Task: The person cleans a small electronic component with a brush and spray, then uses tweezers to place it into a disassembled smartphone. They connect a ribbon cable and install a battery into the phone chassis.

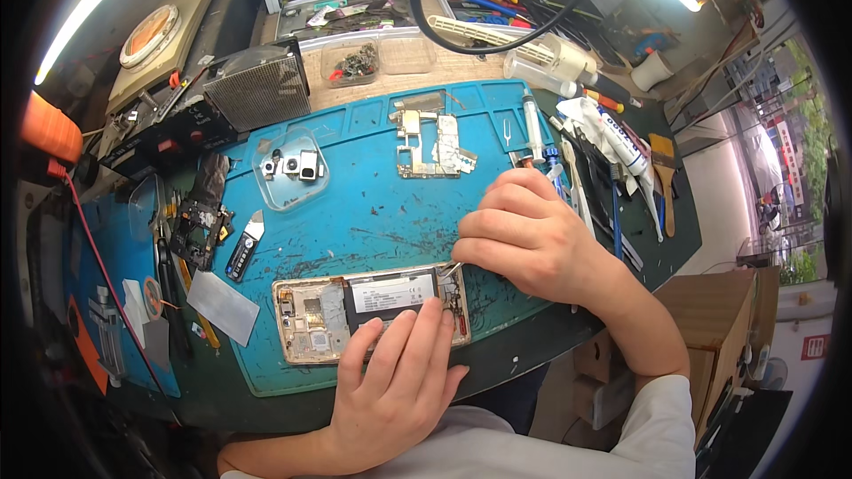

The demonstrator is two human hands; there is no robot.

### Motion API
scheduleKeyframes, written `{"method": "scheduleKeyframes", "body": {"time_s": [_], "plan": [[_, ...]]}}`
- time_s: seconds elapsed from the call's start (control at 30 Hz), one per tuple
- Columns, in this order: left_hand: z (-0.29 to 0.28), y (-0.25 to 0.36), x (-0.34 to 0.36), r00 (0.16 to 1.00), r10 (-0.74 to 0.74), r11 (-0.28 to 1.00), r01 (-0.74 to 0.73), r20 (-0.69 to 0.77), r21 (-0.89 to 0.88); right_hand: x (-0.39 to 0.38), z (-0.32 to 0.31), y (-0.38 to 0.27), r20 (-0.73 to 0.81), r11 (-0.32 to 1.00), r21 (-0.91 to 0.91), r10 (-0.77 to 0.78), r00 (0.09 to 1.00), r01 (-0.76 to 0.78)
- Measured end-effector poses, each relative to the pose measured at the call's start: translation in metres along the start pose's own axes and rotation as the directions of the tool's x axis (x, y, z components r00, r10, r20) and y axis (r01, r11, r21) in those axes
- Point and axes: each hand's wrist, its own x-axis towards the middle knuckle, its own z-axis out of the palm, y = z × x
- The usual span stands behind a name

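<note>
An opened phone (310, 318) lies lengthwise on the blue mat, its frame gold and its inside bare. In its middle sits a black battery (390, 294) with a white label. My left hand (390, 390) rests over the phone's near edge, fingers stretched out flat on the battery. With its fingers pinched, my right hand (537, 235) holds a thin metal tool (452, 271) at the phone's far right corner. Only the tool's slim tip shows; the rest is hidden by the hand.
On the blue mat (355, 213) lie a circuit board (439, 144), a clear dish (291, 170) with camera modules, and a dark phone part (202, 226). Syringes (532, 124), brushes (662, 168) and tubes crowd the right side. A black cable (479, 50) loops above the far edge.
</note>
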Motion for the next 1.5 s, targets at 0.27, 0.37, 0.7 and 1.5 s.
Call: {"method": "scheduleKeyframes", "body": {"time_s": [0.27,0.37,0.7,1.5], "plan": [[-0.001,0.001,0.001,1.000,0.000,1.000,0.000,0.001,-0.002,-0.001,0.003,0.003,0.003,0.994,0.094,0.049,0.999,-0.049],[-0.001,0.000,0.001,1.000,0.001,1.000,-0.001,-0.003,0.001,-0.002,0.005,0.005,0.007,0.990,0.128,0.054,0.998,-0.055],[0.001,0.000,0.001,1.000,0.004,1.000,-0.004,-0.013,-0.009,-0.003,0.012,0.012,-0.016,0.972,0.231,0.042,0.999,-0.037],[0.000,0.000,0.000,0.999,-0.009,0.999,0.008,-0.036,-0.040,-0.005,-0.039,-0.013,-0.058,0.810,0.119,0.583,0.810,-0.574]]}}
